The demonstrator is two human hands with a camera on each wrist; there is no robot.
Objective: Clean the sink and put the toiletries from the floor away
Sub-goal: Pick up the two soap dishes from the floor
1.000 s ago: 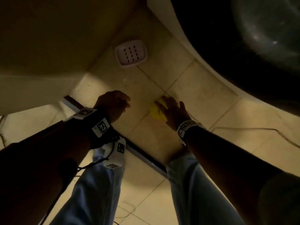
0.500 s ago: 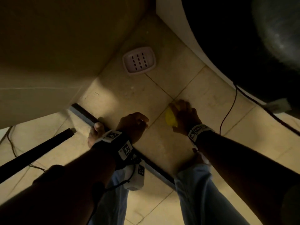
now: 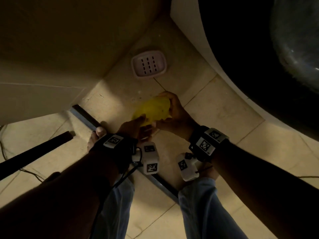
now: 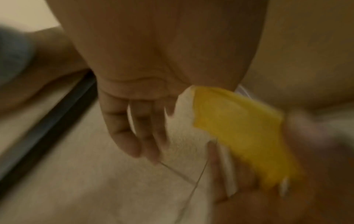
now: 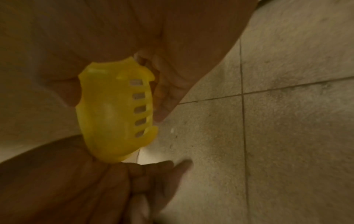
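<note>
A yellow slotted soap dish (image 3: 153, 107) is held just above the tiled floor. My right hand (image 3: 174, 111) grips its far end, fingers curled round the edge (image 5: 164, 97). My left hand (image 3: 136, 128) meets its near end, thumb lying on the yellow plastic while the other fingers (image 4: 134, 121) hang fairly straight. The wrist views show the same yellow dish (image 4: 239, 128) (image 5: 111, 113), with its row of slots and the left hand (image 5: 153, 169) under its lower end. A pink soap dish (image 3: 148, 64) with drain holes lies on the floor beyond, near the corner.
A large black rounded basin (image 3: 250, 57) fills the upper right. A beige wall or panel (image 3: 51, 49) stands at the left. A dark metal floor strip (image 3: 86, 116) runs diagonally under my feet. A black pole (image 3: 34, 152) and thin cables (image 3: 25, 171) lie at the left.
My right hand has lifted the yellow dish off the tile and turned it. My left hand has moved right and taken its near end.
</note>
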